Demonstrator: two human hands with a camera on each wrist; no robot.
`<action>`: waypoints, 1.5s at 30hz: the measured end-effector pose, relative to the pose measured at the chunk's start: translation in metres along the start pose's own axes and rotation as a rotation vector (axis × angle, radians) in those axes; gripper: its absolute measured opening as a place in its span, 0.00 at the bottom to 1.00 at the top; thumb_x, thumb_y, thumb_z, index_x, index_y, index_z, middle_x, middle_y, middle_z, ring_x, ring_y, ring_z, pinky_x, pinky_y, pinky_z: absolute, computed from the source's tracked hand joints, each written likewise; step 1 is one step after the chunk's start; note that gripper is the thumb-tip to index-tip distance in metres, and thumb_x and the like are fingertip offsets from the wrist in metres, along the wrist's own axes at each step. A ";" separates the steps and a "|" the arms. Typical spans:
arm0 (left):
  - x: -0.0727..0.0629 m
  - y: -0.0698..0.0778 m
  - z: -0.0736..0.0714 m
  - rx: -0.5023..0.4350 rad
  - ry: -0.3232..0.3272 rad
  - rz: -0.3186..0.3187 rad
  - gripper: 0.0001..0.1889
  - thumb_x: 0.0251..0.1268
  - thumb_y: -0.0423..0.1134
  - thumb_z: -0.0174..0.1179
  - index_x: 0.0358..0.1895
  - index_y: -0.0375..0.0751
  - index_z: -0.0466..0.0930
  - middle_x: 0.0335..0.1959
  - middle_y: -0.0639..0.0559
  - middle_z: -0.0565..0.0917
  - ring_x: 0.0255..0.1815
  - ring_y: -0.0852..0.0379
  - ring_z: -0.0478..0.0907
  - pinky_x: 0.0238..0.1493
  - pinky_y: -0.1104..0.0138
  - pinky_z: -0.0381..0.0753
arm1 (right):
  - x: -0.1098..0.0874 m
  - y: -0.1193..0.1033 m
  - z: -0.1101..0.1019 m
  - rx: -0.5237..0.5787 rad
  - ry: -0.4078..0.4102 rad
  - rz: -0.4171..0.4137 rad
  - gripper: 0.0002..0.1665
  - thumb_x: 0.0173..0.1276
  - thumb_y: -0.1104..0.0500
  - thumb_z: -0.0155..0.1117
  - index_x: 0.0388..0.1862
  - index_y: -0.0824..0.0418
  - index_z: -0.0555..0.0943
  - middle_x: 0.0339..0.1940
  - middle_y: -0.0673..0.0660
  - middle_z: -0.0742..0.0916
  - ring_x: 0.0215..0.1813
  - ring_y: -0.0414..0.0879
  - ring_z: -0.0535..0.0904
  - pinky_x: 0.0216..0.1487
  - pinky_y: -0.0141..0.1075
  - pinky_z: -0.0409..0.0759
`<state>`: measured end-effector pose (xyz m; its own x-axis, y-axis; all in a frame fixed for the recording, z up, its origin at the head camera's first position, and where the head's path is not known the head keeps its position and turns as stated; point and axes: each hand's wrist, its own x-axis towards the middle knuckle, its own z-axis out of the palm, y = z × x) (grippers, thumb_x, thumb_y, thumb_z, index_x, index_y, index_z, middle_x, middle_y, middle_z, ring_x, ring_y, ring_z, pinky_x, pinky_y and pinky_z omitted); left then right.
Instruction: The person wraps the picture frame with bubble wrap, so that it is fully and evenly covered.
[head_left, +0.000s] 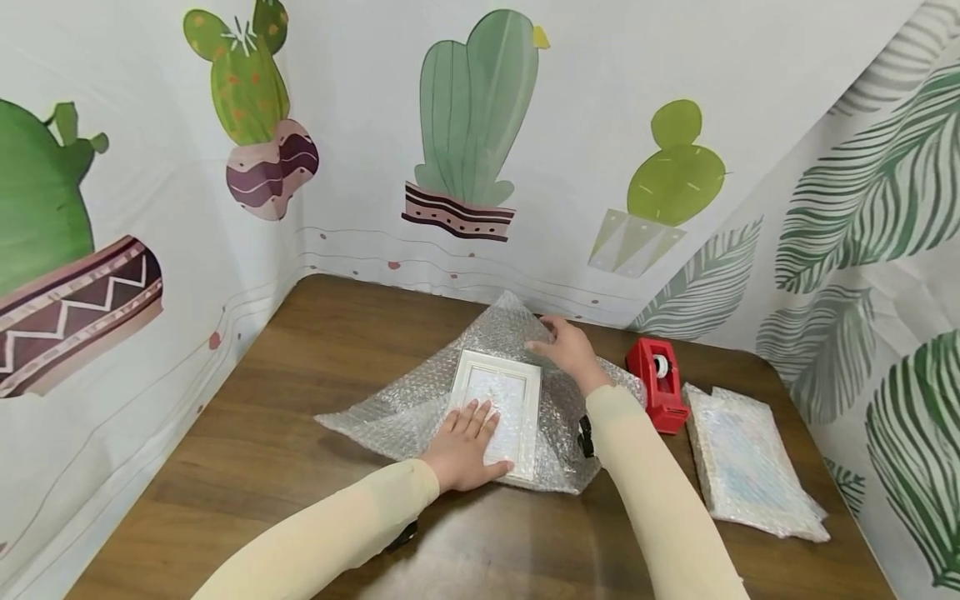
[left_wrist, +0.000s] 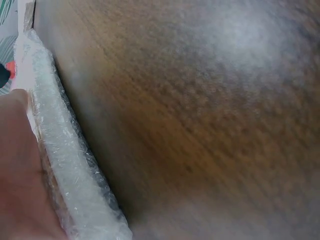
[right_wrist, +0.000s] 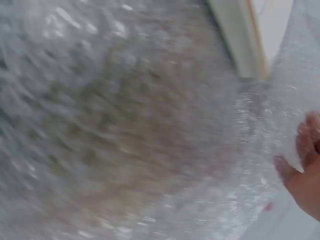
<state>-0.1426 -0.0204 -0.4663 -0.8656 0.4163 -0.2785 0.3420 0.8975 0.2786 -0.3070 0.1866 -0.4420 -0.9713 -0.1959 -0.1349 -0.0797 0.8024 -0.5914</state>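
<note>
A white picture frame (head_left: 529, 400) lies on a sheet of bubble wrap (head_left: 420, 385), its lower part covered by a fold of the wrap. My left hand (head_left: 465, 448) presses flat on the lower left of the frame, fingers spread. In the left wrist view, this hand (left_wrist: 20, 175) lies beside the frame's wrapped edge (left_wrist: 70, 160). At the wrap's far right edge, my right hand (head_left: 572, 350) reaches with thumb and fingers apart. The right wrist view has its fingers (right_wrist: 306, 145) against the wrap (right_wrist: 150, 125), near a frame corner.
A red tape dispenser (head_left: 660, 385) with a roll in it stands to the right of the wrap. Beyond it lies a flat bubble-wrapped package (head_left: 753, 462). The brown wooden table (head_left: 225, 492) meets a cactus-print cloth (head_left: 360, 125) at its back and left.
</note>
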 end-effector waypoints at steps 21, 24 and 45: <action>0.000 0.004 0.002 0.019 0.006 0.013 0.44 0.74 0.68 0.46 0.83 0.42 0.53 0.86 0.44 0.51 0.87 0.44 0.47 0.86 0.50 0.49 | 0.011 -0.055 0.001 -0.108 -0.324 -0.063 0.36 0.85 0.42 0.41 0.78 0.66 0.66 0.79 0.67 0.70 0.81 0.65 0.63 0.82 0.56 0.61; 0.000 0.004 0.003 0.029 0.012 0.012 0.44 0.74 0.68 0.45 0.82 0.42 0.54 0.86 0.44 0.52 0.87 0.44 0.47 0.86 0.50 0.50 | 0.001 -0.053 -0.003 -0.050 -0.352 -0.050 0.36 0.85 0.43 0.39 0.79 0.66 0.65 0.81 0.68 0.67 0.82 0.66 0.60 0.83 0.58 0.59; 0.006 0.002 0.010 0.039 0.039 -0.029 0.45 0.74 0.70 0.45 0.82 0.42 0.54 0.86 0.46 0.51 0.87 0.46 0.47 0.86 0.51 0.50 | -0.067 -0.037 0.058 -0.129 -0.130 -0.231 0.28 0.84 0.50 0.45 0.78 0.58 0.69 0.80 0.59 0.71 0.83 0.60 0.62 0.82 0.59 0.59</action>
<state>-0.1434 -0.0142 -0.4768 -0.8889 0.3843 -0.2493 0.3297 0.9146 0.2343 -0.2257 0.1380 -0.4570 -0.8877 -0.4459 -0.1143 -0.3315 0.7915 -0.5134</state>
